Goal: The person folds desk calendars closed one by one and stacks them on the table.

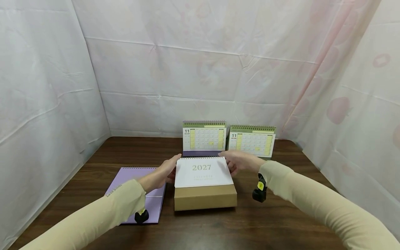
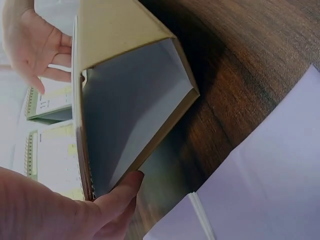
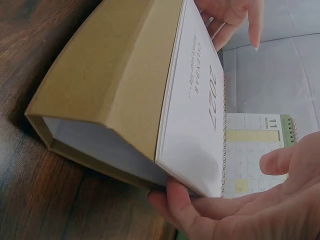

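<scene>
A desk calendar [image 1: 203, 172] marked 2027 stands on the wooden table, its white pages over a tan cardboard stand [image 1: 204, 198]. At its left side my left hand [image 1: 162, 172] touches the edge near the rings, the thumb raised. In the left wrist view, that hand's fingertips [image 2: 125, 190] rest on the stand's edge beside its hollow inside. My right hand [image 1: 242, 160] is at the opposite side. Its fingertips [image 3: 177, 197] touch the calendar's corner in the right wrist view, while the thumb stays apart from the pages.
Two green-topped calendars [image 1: 203, 139] [image 1: 251, 140] showing 11 stand side by side behind. A lavender ring-bound calendar [image 1: 128, 178] lies on the table at the left, partly under my left forearm. White printed sheets [image 1: 175, 76] hang around the table [image 1: 203, 232].
</scene>
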{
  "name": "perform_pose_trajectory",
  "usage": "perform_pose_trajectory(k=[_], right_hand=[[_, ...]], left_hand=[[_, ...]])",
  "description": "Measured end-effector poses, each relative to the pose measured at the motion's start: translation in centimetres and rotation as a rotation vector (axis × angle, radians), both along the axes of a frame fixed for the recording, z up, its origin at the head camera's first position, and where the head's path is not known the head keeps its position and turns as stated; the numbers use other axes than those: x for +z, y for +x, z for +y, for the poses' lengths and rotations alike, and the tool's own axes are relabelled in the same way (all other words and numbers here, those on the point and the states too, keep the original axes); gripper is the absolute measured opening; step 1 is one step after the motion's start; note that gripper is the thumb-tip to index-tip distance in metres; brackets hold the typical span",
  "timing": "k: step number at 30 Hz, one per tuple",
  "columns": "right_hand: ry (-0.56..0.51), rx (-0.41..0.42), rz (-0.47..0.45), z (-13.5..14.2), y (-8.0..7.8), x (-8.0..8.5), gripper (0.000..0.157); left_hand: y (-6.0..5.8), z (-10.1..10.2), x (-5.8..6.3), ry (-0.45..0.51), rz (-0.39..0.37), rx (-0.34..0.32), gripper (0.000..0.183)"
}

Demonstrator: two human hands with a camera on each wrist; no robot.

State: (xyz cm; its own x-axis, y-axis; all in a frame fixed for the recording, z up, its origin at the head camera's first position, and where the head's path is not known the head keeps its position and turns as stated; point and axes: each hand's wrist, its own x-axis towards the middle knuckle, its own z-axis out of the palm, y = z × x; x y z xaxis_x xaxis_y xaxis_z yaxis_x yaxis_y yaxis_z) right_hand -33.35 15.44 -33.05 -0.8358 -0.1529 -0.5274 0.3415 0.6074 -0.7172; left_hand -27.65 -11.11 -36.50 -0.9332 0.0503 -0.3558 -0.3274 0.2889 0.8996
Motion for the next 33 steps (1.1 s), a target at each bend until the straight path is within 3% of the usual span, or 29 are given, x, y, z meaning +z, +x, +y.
perform_pose_trajectory(k=[14, 33], right_hand=[[-0.010, -0.014, 0.001, 0.7, 0.2, -1.6, 0.057], [-0.001, -0.009, -0.033, 0.8, 0.0, -2.6, 0.060]], left_hand=[[-0.6, 0.5, -1.2, -0.073, -0.010, 0.031, 0.067], [-0.9, 1.2, -2.1, -0.032, -0.039, 0.059, 0.057]])
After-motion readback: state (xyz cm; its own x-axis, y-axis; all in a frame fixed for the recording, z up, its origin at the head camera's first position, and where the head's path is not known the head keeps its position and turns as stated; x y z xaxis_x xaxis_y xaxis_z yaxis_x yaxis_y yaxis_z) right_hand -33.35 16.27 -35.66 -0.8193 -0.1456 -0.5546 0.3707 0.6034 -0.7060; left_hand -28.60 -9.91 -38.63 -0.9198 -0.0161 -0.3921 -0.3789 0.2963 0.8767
